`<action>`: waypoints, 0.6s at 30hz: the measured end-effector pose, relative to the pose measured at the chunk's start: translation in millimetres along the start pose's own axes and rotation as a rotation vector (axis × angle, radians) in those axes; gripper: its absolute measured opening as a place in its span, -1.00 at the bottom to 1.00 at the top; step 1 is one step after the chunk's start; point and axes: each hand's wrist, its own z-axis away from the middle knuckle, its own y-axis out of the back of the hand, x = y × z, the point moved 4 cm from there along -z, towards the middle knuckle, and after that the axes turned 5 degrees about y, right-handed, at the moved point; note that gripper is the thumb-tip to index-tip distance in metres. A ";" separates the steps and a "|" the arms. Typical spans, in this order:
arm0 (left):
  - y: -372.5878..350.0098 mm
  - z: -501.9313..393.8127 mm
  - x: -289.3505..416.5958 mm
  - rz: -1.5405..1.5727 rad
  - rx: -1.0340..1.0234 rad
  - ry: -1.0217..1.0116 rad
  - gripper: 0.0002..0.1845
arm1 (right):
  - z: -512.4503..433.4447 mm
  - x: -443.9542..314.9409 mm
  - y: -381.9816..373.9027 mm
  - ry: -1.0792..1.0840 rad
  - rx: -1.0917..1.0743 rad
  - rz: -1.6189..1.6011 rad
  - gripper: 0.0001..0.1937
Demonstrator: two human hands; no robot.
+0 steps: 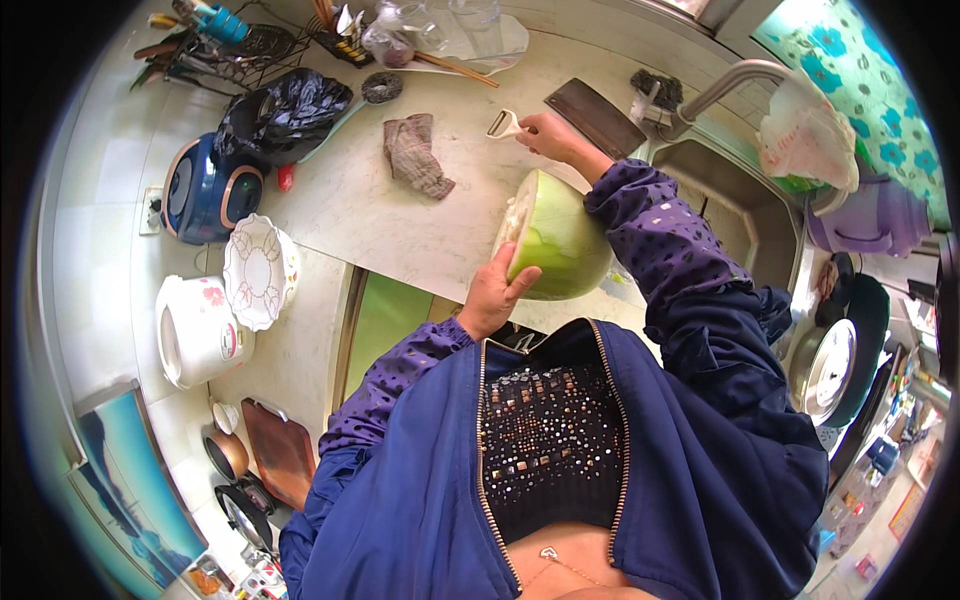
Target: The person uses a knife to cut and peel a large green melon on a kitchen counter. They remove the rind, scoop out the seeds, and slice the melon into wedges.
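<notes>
A large piece of winter melon with green skin rests on the counter before me, its pale cut face turned to the left. Patches of its skin look lighter than others. My left hand grips the melon at its near left edge, thumb on the skin. Beyond the melon, my right hand holds a white vegetable peeler by its handle, with the peeler's head pointing left and apart from the melon. A cleaver lies flat just behind my right hand. Left of the melon lies a crumpled cloth.
A steel sink with a faucet is at the right. Along the left stand a black plastic bag, a blue appliance, a white rice cooker and a patterned dish. A white tray with glasses sits at the back.
</notes>
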 end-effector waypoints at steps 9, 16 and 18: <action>1.7 -4.4 -4.6 0.054 -0.077 0.013 -0.41 | 131.2 48.8 61.0 -0.172 0.339 0.713 -0.45; 12.7 -45.8 14.0 0.074 -0.316 0.014 -0.46 | 162.5 62.6 50.8 -0.188 0.208 0.718 -0.69; 12.5 -44.6 17.0 0.097 -0.337 0.041 -0.48 | 164.8 54.7 53.8 -0.180 0.256 0.652 -0.72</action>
